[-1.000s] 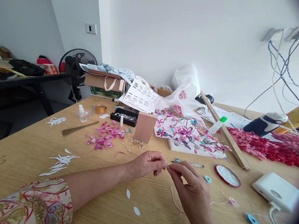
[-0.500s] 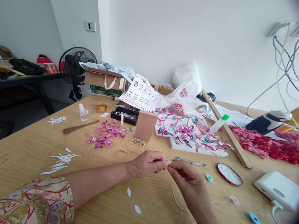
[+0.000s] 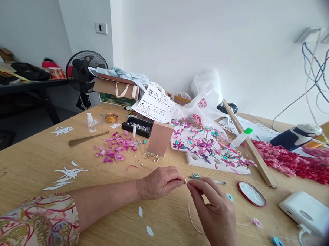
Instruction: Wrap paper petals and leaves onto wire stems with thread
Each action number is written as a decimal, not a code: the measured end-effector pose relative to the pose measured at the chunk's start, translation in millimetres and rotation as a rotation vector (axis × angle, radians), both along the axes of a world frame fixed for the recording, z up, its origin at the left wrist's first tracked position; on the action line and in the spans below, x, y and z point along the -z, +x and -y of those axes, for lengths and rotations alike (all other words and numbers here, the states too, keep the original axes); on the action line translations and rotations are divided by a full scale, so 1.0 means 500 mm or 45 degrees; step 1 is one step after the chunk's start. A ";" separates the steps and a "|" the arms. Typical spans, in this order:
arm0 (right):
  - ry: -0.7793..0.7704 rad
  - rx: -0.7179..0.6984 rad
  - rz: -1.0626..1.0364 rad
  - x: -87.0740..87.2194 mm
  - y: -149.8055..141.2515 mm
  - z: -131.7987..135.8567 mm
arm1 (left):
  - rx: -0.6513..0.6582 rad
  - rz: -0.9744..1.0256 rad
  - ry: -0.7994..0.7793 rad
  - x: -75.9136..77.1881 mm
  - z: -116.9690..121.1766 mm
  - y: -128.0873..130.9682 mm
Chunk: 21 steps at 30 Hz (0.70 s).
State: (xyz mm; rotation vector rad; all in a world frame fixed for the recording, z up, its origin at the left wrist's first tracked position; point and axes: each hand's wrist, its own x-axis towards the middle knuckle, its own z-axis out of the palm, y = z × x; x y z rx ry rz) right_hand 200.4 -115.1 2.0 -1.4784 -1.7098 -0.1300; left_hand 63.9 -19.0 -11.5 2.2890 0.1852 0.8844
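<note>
My left hand and my right hand meet fingertip to fingertip above the table. Both are closed in a pinch. A tiny pale piece shows between the fingertips; its kind is too small to make out. Just behind my right fingers lie tweezers and a small teal leaf shape. White paper petals rest in front of my left hand. A loose pale thread runs on the tabletop beside my right wrist.
Pink petals, a wooden block and foam with finished flower sprigs stand behind my hands. To the right are a red-rimmed round dish, a blue spool, a white device and a wooden bar.
The fingertips have parted slightly, with my right hand shifting a little right and down. The bit of teal seen at the fingers earlier no longer shows there.
</note>
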 end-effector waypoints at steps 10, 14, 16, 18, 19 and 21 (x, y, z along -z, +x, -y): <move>-0.030 -0.032 0.037 0.004 0.000 0.001 | -0.011 -0.039 0.124 0.009 -0.009 0.002; -0.055 -0.030 0.036 0.004 0.000 0.000 | 0.008 -0.041 0.207 0.011 -0.009 0.003; -0.058 -0.030 0.035 0.005 0.000 0.000 | 0.010 -0.050 0.227 0.011 -0.008 0.003; -0.066 -0.030 0.035 0.005 0.001 -0.001 | 0.023 -0.063 0.231 0.010 -0.007 0.003; -0.074 -0.031 0.034 0.005 0.001 -0.001 | 0.036 -0.074 0.227 0.009 -0.007 0.003; -0.098 -0.033 0.021 0.006 0.001 -0.002 | 0.066 -0.101 0.204 0.008 -0.008 0.003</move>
